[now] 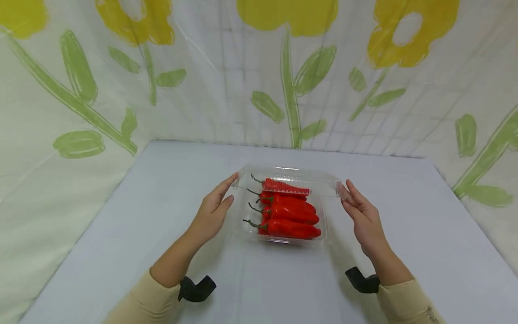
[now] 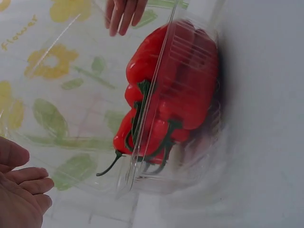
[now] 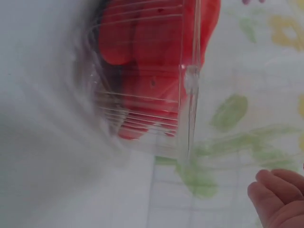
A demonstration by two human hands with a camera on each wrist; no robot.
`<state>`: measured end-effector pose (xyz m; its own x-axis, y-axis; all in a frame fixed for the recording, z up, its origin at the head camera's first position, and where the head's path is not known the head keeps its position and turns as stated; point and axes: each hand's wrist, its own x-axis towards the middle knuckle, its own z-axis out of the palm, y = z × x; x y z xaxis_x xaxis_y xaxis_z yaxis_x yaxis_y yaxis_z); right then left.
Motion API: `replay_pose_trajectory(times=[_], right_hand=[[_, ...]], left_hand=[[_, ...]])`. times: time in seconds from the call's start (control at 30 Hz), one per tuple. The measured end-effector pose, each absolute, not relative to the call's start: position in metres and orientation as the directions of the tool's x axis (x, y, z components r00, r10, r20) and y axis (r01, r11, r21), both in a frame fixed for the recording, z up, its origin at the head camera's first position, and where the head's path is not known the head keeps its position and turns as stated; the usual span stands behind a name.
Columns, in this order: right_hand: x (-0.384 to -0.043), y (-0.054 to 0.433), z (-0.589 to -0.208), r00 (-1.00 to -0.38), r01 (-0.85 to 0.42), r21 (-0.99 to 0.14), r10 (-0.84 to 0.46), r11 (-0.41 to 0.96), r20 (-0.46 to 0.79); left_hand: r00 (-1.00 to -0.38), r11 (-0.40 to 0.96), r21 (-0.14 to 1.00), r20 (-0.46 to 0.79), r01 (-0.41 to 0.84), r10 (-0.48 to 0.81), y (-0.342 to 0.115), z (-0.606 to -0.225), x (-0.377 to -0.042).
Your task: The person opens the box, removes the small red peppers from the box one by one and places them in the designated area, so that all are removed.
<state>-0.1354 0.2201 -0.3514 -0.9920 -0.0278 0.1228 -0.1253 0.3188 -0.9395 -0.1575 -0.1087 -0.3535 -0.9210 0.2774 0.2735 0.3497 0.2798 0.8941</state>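
Note:
A clear plastic clamshell box sits mid-table with several red peppers in it, their green stems pointing left. Its transparent lid stands tilted up over the far peppers. The left hand touches the lid's left corner with its fingertips, thumb apart from it. At the right corner, the fingers of the right hand rest against the lid. Fingers look mostly straight on both hands. In the left wrist view the peppers show through the box wall, and the right wrist view shows the box rim close up.
The box stands on a white table. Behind and beside it hangs a pale curtain painted with yellow flowers and green leaves. A black wrist mount sits below the left wrist, another mount below the right.

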Motion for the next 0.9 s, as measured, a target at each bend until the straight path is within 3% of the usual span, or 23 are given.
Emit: replay_pose_trajectory(times=[0.27,0.67,0.9], right_hand=[[-0.151,0.219,-0.344,-0.984,-0.167,-0.939,0.007,0.301,0.177],[-0.209,0.215,-0.366,-0.993,-0.12,-0.956,-0.054,0.268,0.109],[-0.245,0.217,-0.373,-0.994,-0.055,-0.983,-0.1,0.175,0.037]], left_hand=[[-0.93,0.228,0.93,0.216,0.289,0.298,-0.109,-0.355,-0.197],[-0.932,0.195,0.952,0.165,0.237,0.324,-0.101,-0.355,-0.239],[-0.939,0.256,0.949,0.096,0.187,0.329,-0.1,-0.36,-0.259]])
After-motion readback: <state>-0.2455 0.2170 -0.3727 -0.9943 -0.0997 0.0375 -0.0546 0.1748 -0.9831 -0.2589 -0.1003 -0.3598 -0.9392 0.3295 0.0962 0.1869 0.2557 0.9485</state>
